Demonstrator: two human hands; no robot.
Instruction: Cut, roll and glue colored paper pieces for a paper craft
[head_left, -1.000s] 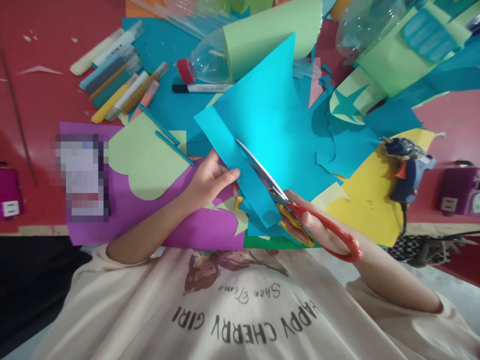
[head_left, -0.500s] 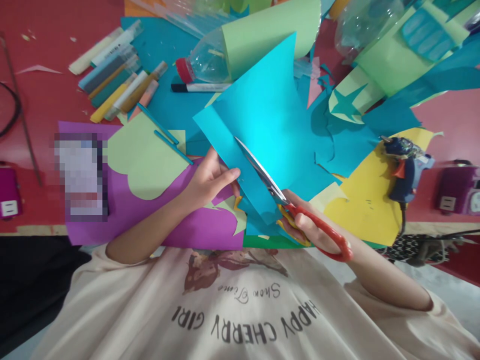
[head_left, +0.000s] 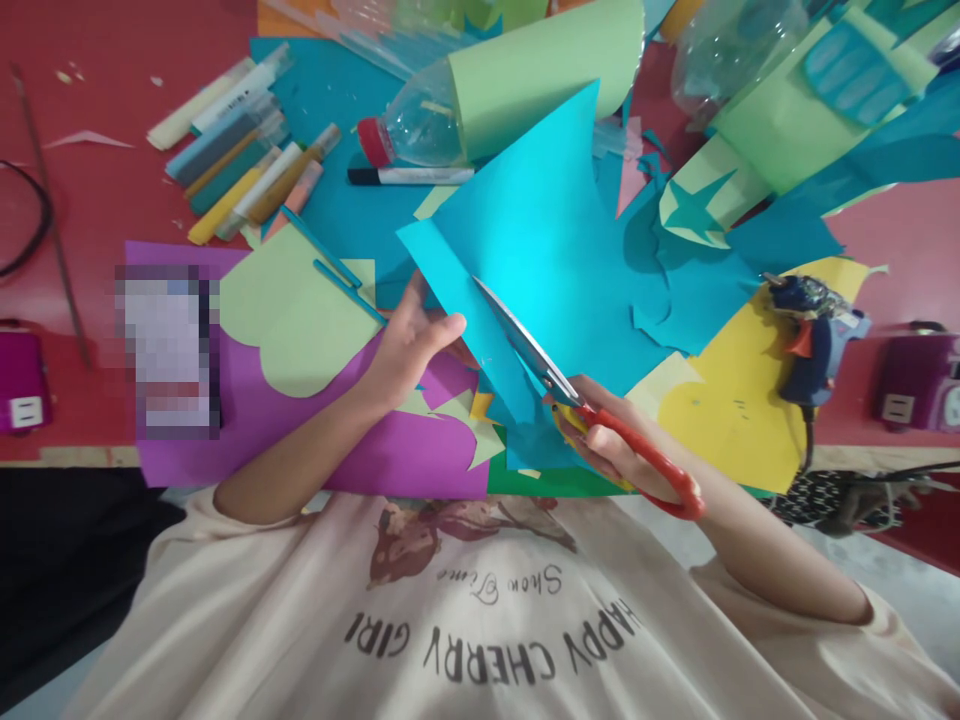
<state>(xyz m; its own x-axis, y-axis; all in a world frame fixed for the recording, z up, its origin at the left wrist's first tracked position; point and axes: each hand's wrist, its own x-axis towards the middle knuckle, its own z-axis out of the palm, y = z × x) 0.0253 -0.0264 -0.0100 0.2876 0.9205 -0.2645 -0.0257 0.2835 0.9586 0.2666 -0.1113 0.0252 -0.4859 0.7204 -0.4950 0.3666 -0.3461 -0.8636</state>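
Note:
A bright blue sheet of paper [head_left: 540,220] is held up at a tilt above the table. My left hand [head_left: 416,345] is at its left edge, the thumb on the near side and the other fingers partly hidden behind the paper. My right hand [head_left: 607,440] grips a pair of scissors [head_left: 551,375] with red and yellow handles. Their silver blades lie along the sheet, pointing up and left. A narrow strip [head_left: 457,295] runs along the sheet's left side, partly separated near the scissors' pivot.
Capped markers [head_left: 240,150] lie at the upper left, near a green-wrapped plastic bottle [head_left: 555,75]. A phone [head_left: 169,345] rests on purple paper [head_left: 247,425] beside a green paper cutout [head_left: 300,310]. At right, a glue gun [head_left: 817,345] sits on yellow paper [head_left: 735,400].
My left hand has shifted slightly left, its thumb now at the paper's edge. The sheet has tilted a little, and the gap beside the strip shows wider near the scissors' pivot.

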